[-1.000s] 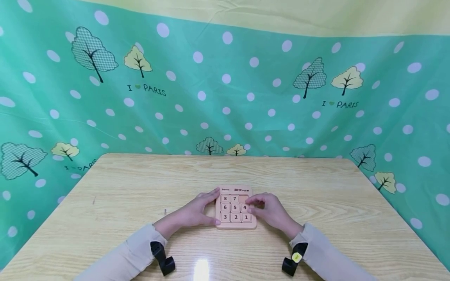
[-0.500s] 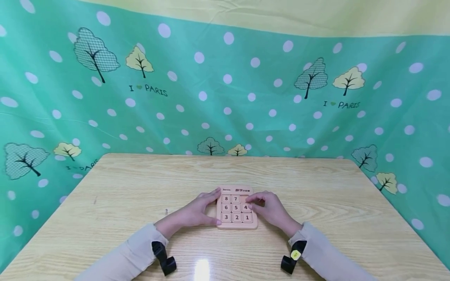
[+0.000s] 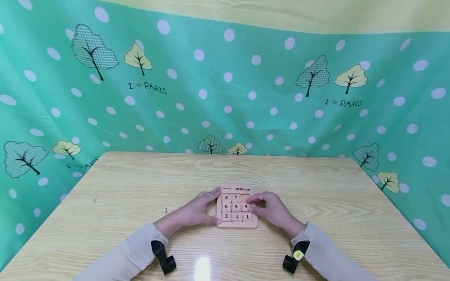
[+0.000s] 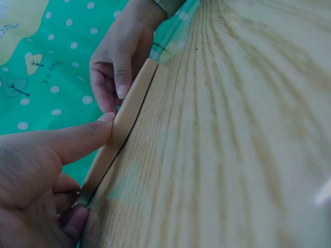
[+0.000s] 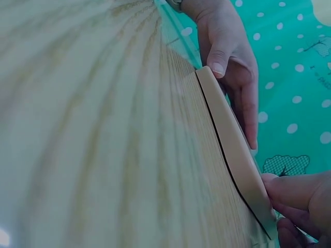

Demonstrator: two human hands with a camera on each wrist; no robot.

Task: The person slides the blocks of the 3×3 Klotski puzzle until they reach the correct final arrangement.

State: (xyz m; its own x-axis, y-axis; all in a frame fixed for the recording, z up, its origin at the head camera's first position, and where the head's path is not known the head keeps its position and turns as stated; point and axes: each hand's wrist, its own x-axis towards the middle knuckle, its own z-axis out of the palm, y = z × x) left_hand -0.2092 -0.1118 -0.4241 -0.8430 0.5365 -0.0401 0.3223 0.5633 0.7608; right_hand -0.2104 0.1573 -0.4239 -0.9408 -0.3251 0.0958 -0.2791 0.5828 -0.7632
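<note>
A pink number slide puzzle lies flat on the table, its brand lettering along the far edge. Its tiles read 8, 7 and a bare slot, then 6, 5, 4, then 3, 2, 1. My left hand holds the puzzle's left side, thumb at the near corner and fingers at the far one. On the right side, the fingertips of my right hand touch the board by the 4 tile and the bare slot, partly covering that tile. Both wrist views show the puzzle edge-on, hiding its tiles.
The wood-grain table stretches out around both arms. Behind it hangs a green dotted curtain with printed trees. A small dark mark shows on the table left of the puzzle. Black wrist cameras sit on both cuffs.
The head view shifts slightly. Both hands stay at the puzzle, and the tiles keep the same order, with the right fingers barely moved.
</note>
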